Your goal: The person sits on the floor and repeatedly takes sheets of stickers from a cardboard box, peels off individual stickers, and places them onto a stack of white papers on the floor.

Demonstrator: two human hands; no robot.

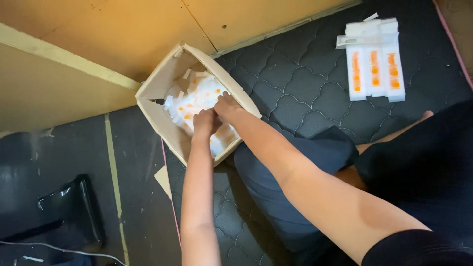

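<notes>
A heap of small white packets (197,98) with orange marks fills a cardboard box (157,83), which stands open on a dark quilted mattress (300,83), its far corner against a plywood wall (123,29). Both hands are down inside the box, side by side and touching. The left hand (205,123) lies knuckles up on the packets with its fingers curled under; whether its grip has closed on a packet cannot be told, since the fingertips are hidden. The right hand (227,106) rests just beyond it, fingers bent into the heap; its grip is likewise hidden, and I cannot tell whether it pinches anything.

The person sits on the mattress, a knee in blue cloth (295,162) just beside the box's near corner. Well apart, toward the mattress's far right, lies a neat stack of white packets (374,61) in three rows, each with an orange strip. On the dark floor at the lower left sits a black plastic tray (69,212), with a thin cable (59,250) running past it.
</notes>
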